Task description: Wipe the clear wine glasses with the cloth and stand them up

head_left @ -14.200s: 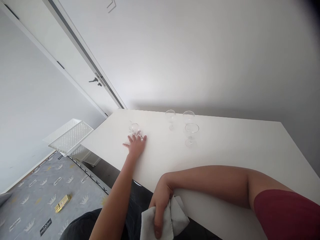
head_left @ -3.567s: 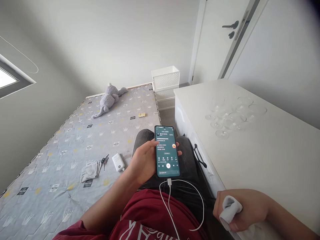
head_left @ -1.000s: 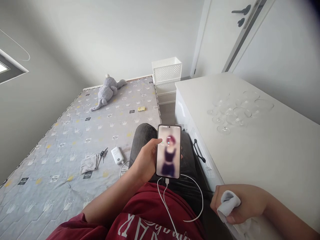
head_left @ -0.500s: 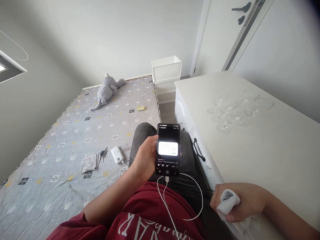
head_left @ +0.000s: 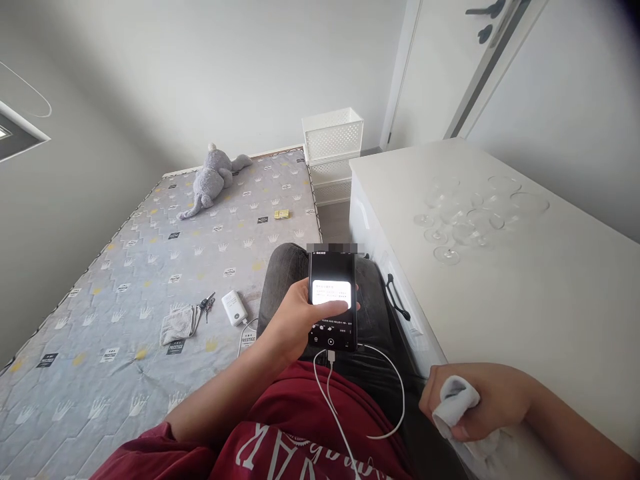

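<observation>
My left hand (head_left: pixel 297 317) is closed around a black smartphone (head_left: pixel 334 267), held upright over my lap. Its thumb lies across the lit screen, on a white pop-up box. A white charging cable (head_left: pixel 331 357) is plugged into the phone's lower end and loops over my red shirt. At the lower right, my right hand (head_left: pixel 493 400) is closed on a white cloth (head_left: pixel 456 400), which bunches out of the fist and hangs down by the cabinet edge. Several clear wine glasses (head_left: pixel 463 230) lie in a cluster on the white cabinet top (head_left: pixel 530 320).
On the bed (head_left: pixel 115 393) to the left are a power bank (head_left: pixel 233 308), keys (head_left: pixel 206 303), a folded cloth (head_left: pixel 177 325), a small yellow packet (head_left: pixel 282 214) and a grey plush toy (head_left: pixel 213 179). White baskets (head_left: pixel 333 137) stack beyond. A black drawer handle (head_left: pixel 397 300) juts out beside my leg.
My left thumb has moved from the phone's edge onto the pop-up box on its screen. The phone has shifted slightly left. My right hand keeps its hold on the cloth.
</observation>
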Demonstrator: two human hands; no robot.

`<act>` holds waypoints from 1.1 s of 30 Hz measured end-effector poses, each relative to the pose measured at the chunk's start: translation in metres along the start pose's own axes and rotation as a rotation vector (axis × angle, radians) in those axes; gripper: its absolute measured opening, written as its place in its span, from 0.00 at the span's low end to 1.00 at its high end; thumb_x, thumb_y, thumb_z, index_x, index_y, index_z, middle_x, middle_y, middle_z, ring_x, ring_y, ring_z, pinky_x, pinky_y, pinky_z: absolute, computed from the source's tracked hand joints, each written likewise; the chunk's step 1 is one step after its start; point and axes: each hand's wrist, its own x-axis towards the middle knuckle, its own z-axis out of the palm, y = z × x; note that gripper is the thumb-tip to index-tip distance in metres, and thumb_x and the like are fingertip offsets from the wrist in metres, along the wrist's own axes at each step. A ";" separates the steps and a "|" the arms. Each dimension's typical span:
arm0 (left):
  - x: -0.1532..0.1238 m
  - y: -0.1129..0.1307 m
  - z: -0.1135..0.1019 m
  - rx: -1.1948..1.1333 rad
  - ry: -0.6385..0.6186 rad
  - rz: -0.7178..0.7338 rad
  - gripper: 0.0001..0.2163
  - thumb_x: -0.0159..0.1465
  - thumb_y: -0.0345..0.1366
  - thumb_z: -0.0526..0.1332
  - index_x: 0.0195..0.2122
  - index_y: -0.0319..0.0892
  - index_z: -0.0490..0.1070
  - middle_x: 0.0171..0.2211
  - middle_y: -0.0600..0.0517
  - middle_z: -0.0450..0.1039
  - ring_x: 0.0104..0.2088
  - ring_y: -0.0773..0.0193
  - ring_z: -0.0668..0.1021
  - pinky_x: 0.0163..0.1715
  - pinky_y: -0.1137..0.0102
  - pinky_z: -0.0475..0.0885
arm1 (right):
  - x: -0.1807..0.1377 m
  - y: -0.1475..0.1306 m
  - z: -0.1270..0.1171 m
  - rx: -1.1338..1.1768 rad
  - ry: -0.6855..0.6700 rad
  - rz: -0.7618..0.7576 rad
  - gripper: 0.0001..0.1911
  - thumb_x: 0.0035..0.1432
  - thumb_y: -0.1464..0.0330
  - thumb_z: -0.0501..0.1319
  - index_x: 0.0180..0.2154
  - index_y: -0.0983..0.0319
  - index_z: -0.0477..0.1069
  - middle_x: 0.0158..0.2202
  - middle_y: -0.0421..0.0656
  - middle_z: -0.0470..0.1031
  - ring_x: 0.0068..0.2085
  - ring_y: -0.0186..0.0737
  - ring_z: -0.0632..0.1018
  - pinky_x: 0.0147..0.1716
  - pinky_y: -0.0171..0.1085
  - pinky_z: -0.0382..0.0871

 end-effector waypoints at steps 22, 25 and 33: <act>0.000 0.006 -0.001 -0.164 0.027 -0.068 0.15 0.65 0.37 0.63 0.47 0.35 0.82 0.42 0.39 0.84 0.47 0.44 0.84 0.44 0.58 0.80 | 0.001 -0.001 0.000 -0.011 -0.022 -0.029 0.29 0.56 0.46 0.70 0.25 0.62 0.63 0.25 0.36 0.62 0.27 0.30 0.63 0.27 0.35 0.56; 0.000 0.005 -0.001 -0.164 0.031 -0.076 0.16 0.64 0.37 0.63 0.49 0.35 0.82 0.42 0.38 0.84 0.47 0.43 0.84 0.43 0.58 0.80 | 0.000 0.000 0.000 -0.008 -0.014 -0.013 0.29 0.56 0.48 0.71 0.25 0.62 0.62 0.25 0.36 0.62 0.27 0.31 0.62 0.27 0.36 0.55; -0.001 0.006 -0.001 -0.230 0.039 -0.108 0.18 0.66 0.43 0.64 0.50 0.36 0.81 0.42 0.39 0.84 0.47 0.43 0.84 0.48 0.56 0.78 | 0.001 -0.001 0.000 -0.008 -0.015 -0.020 0.29 0.57 0.48 0.71 0.24 0.62 0.62 0.24 0.36 0.61 0.26 0.30 0.61 0.27 0.36 0.55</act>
